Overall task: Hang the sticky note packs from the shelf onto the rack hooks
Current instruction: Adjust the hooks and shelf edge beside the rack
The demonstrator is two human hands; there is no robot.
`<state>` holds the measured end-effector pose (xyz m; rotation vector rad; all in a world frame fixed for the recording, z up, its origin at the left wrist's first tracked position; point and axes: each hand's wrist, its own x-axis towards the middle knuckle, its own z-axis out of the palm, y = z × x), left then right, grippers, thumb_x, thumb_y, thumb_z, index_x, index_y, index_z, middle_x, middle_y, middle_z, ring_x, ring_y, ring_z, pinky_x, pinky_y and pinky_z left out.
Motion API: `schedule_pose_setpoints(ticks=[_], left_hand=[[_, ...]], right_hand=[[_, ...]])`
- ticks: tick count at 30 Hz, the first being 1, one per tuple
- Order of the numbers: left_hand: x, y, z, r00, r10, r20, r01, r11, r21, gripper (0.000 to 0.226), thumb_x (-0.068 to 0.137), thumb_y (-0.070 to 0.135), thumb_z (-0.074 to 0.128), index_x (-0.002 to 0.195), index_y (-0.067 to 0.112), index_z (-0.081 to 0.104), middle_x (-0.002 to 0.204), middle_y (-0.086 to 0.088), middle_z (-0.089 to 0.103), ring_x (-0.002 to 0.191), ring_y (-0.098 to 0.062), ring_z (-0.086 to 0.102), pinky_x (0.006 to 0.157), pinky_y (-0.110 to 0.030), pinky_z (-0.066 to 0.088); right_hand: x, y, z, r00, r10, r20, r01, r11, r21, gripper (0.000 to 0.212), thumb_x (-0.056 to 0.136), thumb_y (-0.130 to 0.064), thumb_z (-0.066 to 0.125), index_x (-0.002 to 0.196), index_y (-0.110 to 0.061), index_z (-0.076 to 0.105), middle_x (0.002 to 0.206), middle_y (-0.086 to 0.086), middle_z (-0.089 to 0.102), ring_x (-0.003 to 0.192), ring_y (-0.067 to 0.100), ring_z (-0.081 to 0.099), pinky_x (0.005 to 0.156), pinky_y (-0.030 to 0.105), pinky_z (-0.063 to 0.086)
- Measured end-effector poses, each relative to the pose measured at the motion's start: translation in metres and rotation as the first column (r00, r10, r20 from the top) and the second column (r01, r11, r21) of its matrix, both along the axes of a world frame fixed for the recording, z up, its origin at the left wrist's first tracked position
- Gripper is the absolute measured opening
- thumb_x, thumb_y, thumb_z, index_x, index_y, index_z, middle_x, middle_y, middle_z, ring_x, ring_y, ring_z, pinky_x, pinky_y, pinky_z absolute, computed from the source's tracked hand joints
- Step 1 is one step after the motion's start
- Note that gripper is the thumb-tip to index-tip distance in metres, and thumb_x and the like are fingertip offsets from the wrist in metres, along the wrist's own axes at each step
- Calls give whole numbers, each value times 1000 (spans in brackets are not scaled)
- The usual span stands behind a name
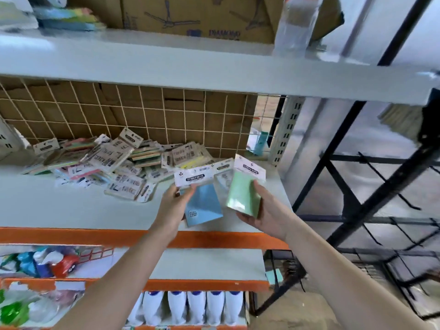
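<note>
The left hand [175, 206] holds a blue sticky note pack [202, 206] above the front part of the grey shelf [71, 206], its thumb and fingers [188, 191] pinching the pack's upper left corner just below the white header card. The pack hangs tilted, its lower end pointing down toward the orange shelf edge [71, 235]. Just beside it, the right hand [260, 214] grips a green sticky note pack [244, 195], the fingers curled round its right edge and the palm under its lower end; this pack stands nearly upright, its pinkish header at the top. The two packs are close together, and whether their edges touch is hard to tell because a clear plastic flap lies between them.

Behind the hands, toward the back of the same shelf, a loose pile of sticky note packs [114, 163] lies against a white wire grid [142, 115] backed with brown cardboard. To the right stands a black metal rack [381, 186] with hooks sticking out of its bars, well apart from both hands. On the shelf above sits a cardboard box [197, 15] printed with ceiling fans. Below the orange edge, a lower shelf holds a row of white bottles [195, 306] and some colourful packets [47, 263] on the left.
</note>
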<state>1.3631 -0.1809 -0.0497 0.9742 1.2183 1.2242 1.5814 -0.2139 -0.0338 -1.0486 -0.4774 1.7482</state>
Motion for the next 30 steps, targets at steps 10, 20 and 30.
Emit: schedule_pose_setpoints(ticks=[10,20,30], left_hand=[[98,-68,20,995,-99,-8,99,989,112,19,81,43,67,97,33,66,103,1,72,93,-19,68,73,-39,53],[210,-164,73,994,8,-113,40,907,418,20,84,36,69,79,22,55,59,17,60,54,2,57,48,-16,43],[332,-229,109,967,-226,-121,256,848,464,36,73,55,62,79,20,54,71,4,62,68,-11,60,60,-24,45]], right_hand=[[105,-91,33,975,-81,205,27,967,254,26,92,-9,56,116,-14,62,113,10,70,100,28,67,90,52,50],[203,-194,57,871,-360,335,266,918,296,16,92,-32,60,90,-19,68,83,3,70,82,24,60,85,47,47],[302,-277,89,699,-636,326,510,764,396,21,92,-34,61,76,-22,67,68,-4,65,72,23,57,80,53,49]])
